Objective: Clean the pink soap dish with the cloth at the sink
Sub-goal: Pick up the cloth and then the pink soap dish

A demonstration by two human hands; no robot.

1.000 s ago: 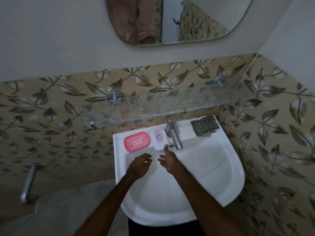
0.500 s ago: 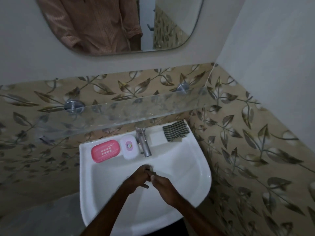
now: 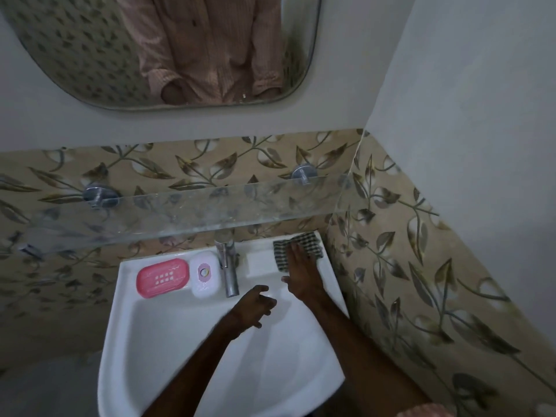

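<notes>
Pink soap dish (image 3: 162, 277) sits at the sink's (image 3: 180, 356) back left corner, well apart from both hands: right hand (image 3: 302, 273) flat on the checked cloth (image 3: 310, 240), left hand (image 3: 254, 305) loosely spread, empty.

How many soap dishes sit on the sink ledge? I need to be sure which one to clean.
2. The pink soap dish lies at the ledge's left end; a white soap dish sits beside it, between it and the tap. None appears hidden.
</notes>
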